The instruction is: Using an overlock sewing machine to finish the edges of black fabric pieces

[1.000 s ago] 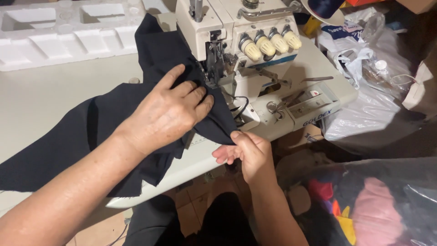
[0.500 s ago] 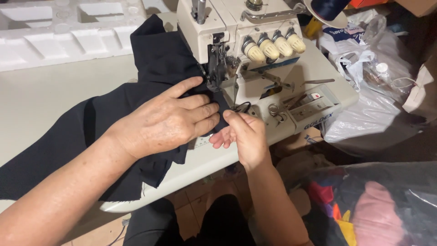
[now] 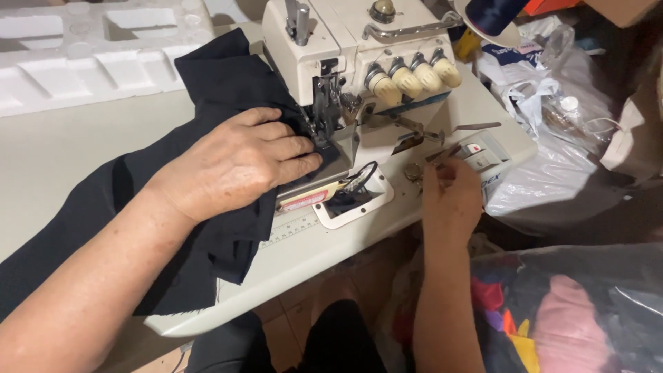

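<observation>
My left hand [image 3: 238,162] lies flat on a piece of black fabric [image 3: 214,90], pressing it down just left of the presser foot of a cream overlock sewing machine [image 3: 359,62]. The fingertips reach the needle area. My right hand [image 3: 449,197] is at the machine's front right, its fingers pinched at small metal parts on the bed beside the open lower cover. Whether it holds anything is not visible. The fabric trails left across the pale table [image 3: 55,152] and hangs over its front edge.
A white foam packing tray [image 3: 97,48] sits at the back left. A dark blue thread cone [image 3: 494,14] stands behind the machine. Clear plastic bags [image 3: 552,166] lie to the right, and a bag of coloured cloth [image 3: 573,311] is at the lower right.
My right hand left the fabric edge beside the left hand and moved right to the machine's front right corner. My left hand stayed on the fabric, closer to the presser foot.
</observation>
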